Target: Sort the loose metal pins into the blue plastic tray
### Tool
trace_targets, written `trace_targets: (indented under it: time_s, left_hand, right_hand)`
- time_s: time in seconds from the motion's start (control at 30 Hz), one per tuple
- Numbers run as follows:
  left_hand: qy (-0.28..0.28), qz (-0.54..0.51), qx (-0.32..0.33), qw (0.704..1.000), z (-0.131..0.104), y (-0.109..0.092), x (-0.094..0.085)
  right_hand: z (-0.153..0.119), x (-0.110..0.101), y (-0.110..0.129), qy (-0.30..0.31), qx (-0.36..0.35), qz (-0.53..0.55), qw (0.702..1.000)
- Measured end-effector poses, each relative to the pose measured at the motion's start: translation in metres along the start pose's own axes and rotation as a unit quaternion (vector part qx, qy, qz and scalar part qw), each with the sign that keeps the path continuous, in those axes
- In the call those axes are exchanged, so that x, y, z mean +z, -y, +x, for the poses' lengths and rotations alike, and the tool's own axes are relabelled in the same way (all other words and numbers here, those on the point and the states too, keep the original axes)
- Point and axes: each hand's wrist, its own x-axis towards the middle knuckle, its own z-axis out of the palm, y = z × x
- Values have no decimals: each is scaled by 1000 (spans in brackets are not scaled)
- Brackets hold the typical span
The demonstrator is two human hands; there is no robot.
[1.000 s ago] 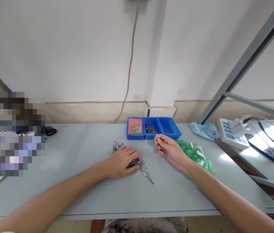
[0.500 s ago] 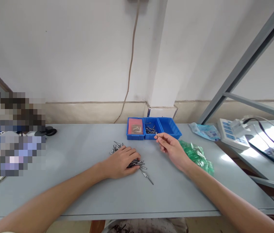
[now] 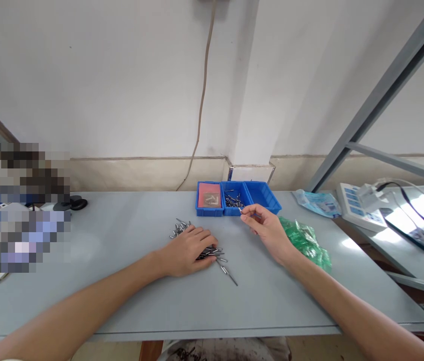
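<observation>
My left hand [image 3: 191, 251] lies over a loose pile of shiny metal pins [image 3: 209, 252], its fingers apart and curved across them. More pins poke out beyond its knuckles, and one longer pin [image 3: 229, 275] with a thicker middle points toward the table's front. My right hand [image 3: 262, 225] is closed in a pinch at the front edge of the middle blue bin [image 3: 233, 211]. A small bit of a metal pin [image 3: 241, 211] shows at its fingertips; the rest is hidden. Several similar pins lie inside that bin.
The left blue bin [image 3: 209, 213] holds a pinkish-red sheet and a small clear bag. A third blue bin [image 3: 262, 195] stands at right. Crumpled green plastic [image 3: 305, 240] lies beside my right forearm, with a blue-white packet [image 3: 317, 203] and a power strip [image 3: 358, 208] beyond.
My right hand has shifted very slightly at the bin's front edge, its fingertips curling a little more. My left hand and the pile under it have stayed in place.
</observation>
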Motion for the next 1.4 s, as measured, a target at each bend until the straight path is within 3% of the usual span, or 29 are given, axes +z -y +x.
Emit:
trace_targets:
  time_s: [0.27,0.5,0.8,1.4]
  left_hand:
    - [5,-4,-4,1000,-1,1,1]
    - [0,-1,-3,1000,0,0,-1]
    - [3,-5,-4,1000,-2,1,1]
    - [9,-2,-3,1000,0,1,1]
  right_hand:
    - [-2,1,5,10,34,26,999]
    - [-2,1,5,85,105,157,978]
    - [-2,0,4,93,110,209,967]
    - [-6,6,5,117,80,123,982]
